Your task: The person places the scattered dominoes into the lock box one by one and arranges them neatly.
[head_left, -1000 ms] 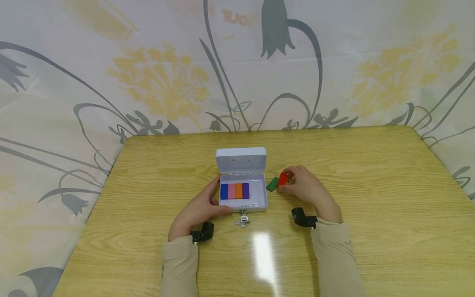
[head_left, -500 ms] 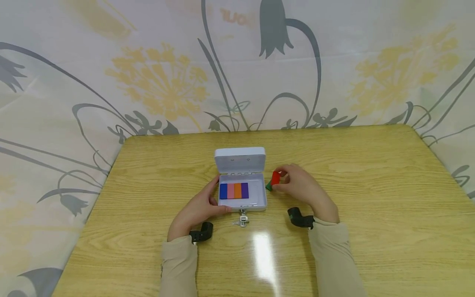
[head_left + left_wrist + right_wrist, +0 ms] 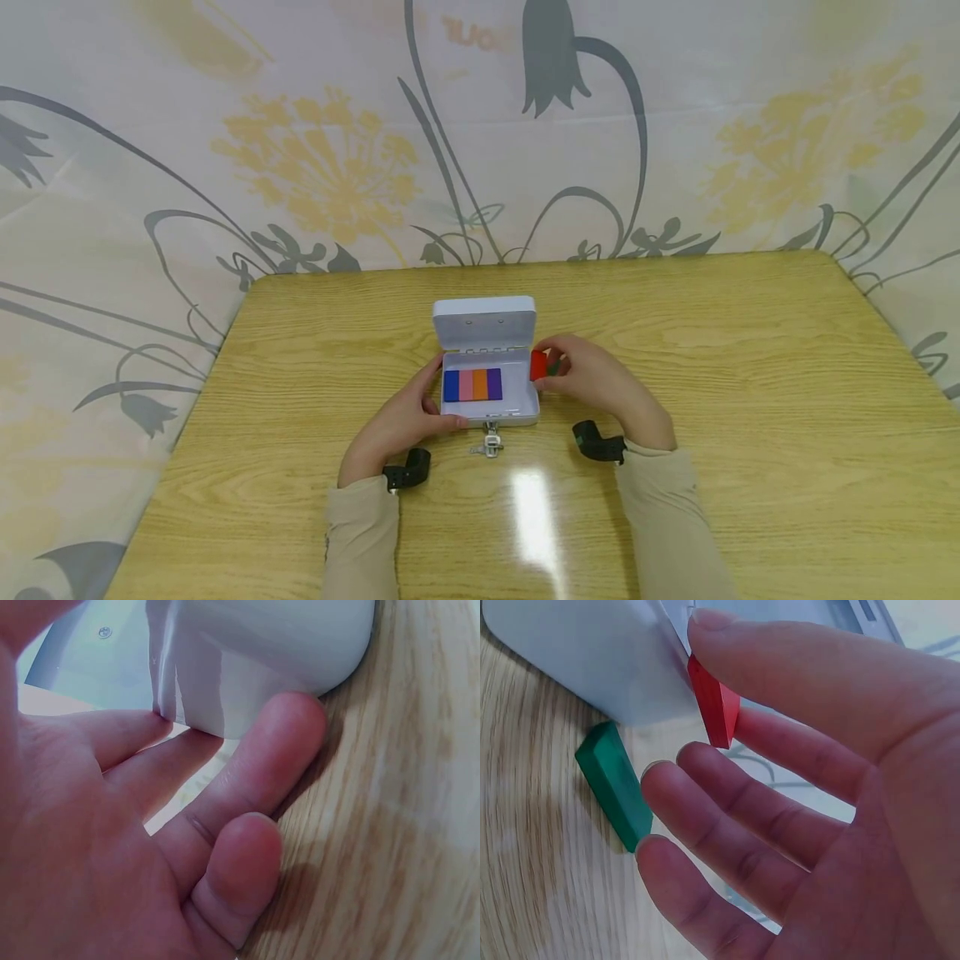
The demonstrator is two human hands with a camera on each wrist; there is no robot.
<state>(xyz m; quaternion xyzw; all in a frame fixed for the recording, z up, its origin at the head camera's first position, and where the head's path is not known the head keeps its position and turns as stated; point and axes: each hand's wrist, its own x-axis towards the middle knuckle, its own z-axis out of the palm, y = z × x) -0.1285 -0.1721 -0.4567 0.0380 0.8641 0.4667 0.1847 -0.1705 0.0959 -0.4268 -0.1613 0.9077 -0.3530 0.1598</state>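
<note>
A white lidded metal box [image 3: 528, 415] stands with its lid up, a row of blue, pink, orange and purple blocks [image 3: 472, 385] against the left side inside. My left hand [image 3: 401, 421] grips its left end, thumb at the front edge and fingers along the side; the left wrist view shows fingertips against the white wall [image 3: 247, 667]. Between thumb and index finger my right hand [image 3: 592, 377] pinches a red wooden block [image 3: 538, 365], held at the box's right rim. Below it on the table lies a green block [image 3: 615, 784], mostly hidden by the hand in the head view.
At the box's front hangs a metal latch [image 3: 492, 442] with what looks like a small key. The wooden table [image 3: 750, 375] reaches back to a flower-patterned cloth [image 3: 480, 150]. Each wrist carries a black camera mount [image 3: 597, 442].
My right hand has carried the red block leftward, over the green block, to the right rim of the box. The left hand keeps its grip on the box.
</note>
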